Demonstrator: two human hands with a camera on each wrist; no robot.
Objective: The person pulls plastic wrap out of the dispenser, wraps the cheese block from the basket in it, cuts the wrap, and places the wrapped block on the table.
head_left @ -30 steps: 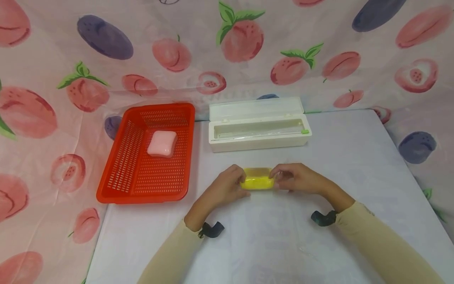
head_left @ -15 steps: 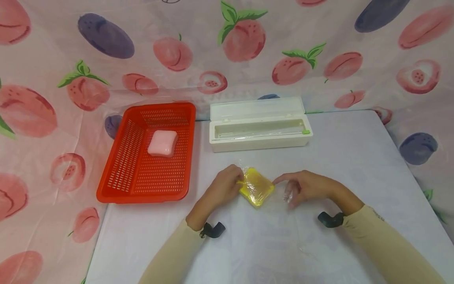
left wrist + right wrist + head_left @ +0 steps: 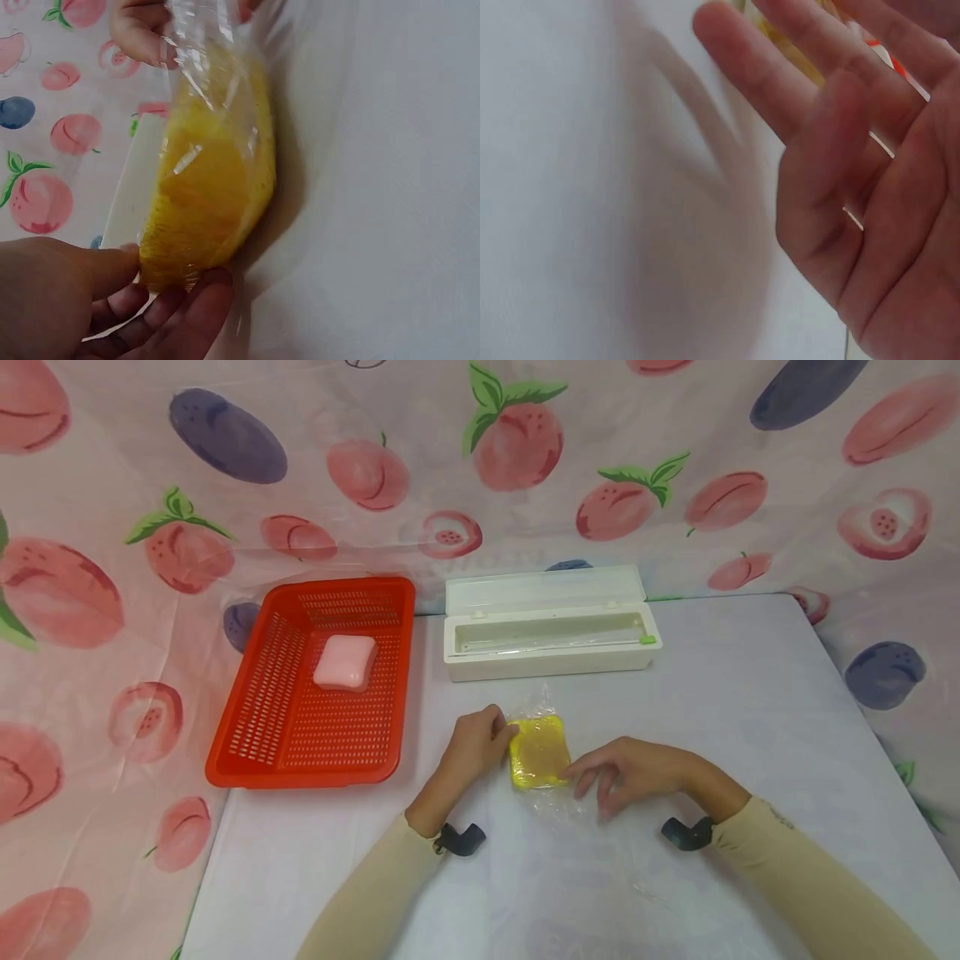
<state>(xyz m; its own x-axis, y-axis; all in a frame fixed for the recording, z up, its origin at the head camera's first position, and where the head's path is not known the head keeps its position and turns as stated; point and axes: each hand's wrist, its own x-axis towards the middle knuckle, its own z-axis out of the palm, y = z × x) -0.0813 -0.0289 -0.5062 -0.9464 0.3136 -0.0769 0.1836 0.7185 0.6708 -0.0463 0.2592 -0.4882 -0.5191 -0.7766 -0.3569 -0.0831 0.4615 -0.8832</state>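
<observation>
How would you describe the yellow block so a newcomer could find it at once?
On the white table, find the long white box with its lid open. Just in front of it, the yellow block is between the left hand and the right hand. Unlike the pink block in the red basket, it is yellow, edged by loose clear film.

Fruit-print backdrop (image 3: 450, 460) behind white tabletop (image 3: 570, 877)
</observation>
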